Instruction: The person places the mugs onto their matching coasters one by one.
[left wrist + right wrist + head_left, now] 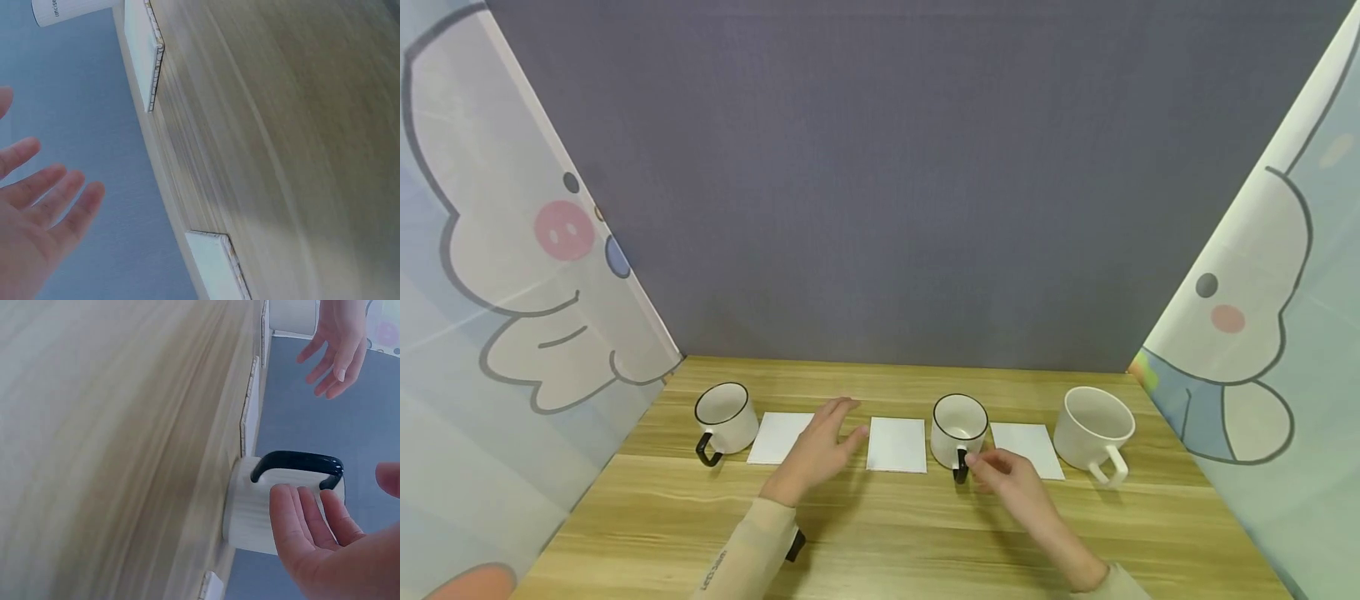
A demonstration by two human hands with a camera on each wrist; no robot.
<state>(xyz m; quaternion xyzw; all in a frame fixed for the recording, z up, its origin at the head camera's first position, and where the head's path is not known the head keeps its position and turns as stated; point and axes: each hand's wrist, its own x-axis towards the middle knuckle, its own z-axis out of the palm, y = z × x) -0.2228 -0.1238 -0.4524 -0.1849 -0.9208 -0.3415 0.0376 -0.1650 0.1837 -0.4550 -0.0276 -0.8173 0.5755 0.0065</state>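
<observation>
In the head view a white mug (958, 427) with a black rim stands upright, its black handle (960, 467) toward me. My right hand (1017, 487) is at that handle. In the right wrist view its fingers (284, 512) lie close beside the handle and the thumb stands apart; whether they touch is unclear. My left hand (820, 450) hovers with spread fingers between two thin white square tiles, the left tile (778, 437) and the middle tile (897, 444), covering part of the left one. It holds nothing.
A second black-rimmed mug (727, 419) stands at the far left of the wooden table (880, 542). A bigger plain white mug (1093, 429) is at the right, beside a third white tile (1030, 450). A grey panel (880, 183) rises behind the table.
</observation>
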